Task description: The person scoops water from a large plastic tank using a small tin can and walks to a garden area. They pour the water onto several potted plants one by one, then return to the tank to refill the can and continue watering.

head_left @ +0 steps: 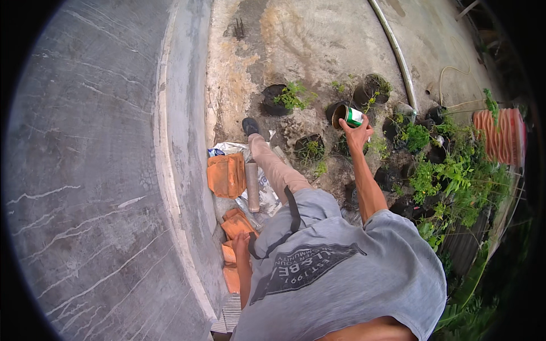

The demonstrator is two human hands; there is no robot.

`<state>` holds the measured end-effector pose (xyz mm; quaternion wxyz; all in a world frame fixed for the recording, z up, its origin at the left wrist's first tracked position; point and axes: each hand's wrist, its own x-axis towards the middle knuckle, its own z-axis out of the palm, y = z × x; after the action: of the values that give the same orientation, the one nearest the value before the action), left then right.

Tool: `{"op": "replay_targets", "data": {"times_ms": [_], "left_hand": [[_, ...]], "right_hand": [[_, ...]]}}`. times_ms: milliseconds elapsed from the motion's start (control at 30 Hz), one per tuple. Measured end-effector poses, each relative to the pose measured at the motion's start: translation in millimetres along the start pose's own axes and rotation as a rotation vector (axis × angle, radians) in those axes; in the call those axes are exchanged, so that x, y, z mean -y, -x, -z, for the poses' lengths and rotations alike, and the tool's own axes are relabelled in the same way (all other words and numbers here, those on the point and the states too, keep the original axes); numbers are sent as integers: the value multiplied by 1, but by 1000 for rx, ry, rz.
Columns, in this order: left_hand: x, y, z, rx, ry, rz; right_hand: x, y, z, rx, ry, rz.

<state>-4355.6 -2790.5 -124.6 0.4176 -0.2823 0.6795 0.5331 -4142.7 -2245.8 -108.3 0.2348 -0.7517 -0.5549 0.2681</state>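
Observation:
My right hand point(358, 135) is stretched out among the potted plants, fingers and thumb wrapped round a tin can point(354, 117) with a green and white label. The can is tipped on its side, its open mouth to the left, beside a dark plant pot point(333, 113). Little of the can's inside can be made out. My left hand point(241, 244) hangs low by my hip, over stacked orange clay tiles point(236, 223). Its fingers are partly hidden, and I cannot tell whether it touches the tiles.
A dark pot with a leafy plant point(275, 99) stands ahead of my foot point(250, 126). Several pots and bushy greenery point(435, 182) crowd the right. A pale pipe point(398, 54) crosses the concrete. A raised grey ledge point(185, 142) runs along the left, near more clay tiles point(226, 175).

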Motion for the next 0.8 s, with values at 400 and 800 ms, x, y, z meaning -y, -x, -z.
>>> {"op": "replay_targets", "data": {"times_ms": [400,800], "left_hand": [[-385,-131,-141,75,-340,-229],[-465,-166,-121,-22,-911,-123]], "right_hand": [[115,-75,-169,-2,227,-291],[165,-102,-229,-60,158,-605]]}}
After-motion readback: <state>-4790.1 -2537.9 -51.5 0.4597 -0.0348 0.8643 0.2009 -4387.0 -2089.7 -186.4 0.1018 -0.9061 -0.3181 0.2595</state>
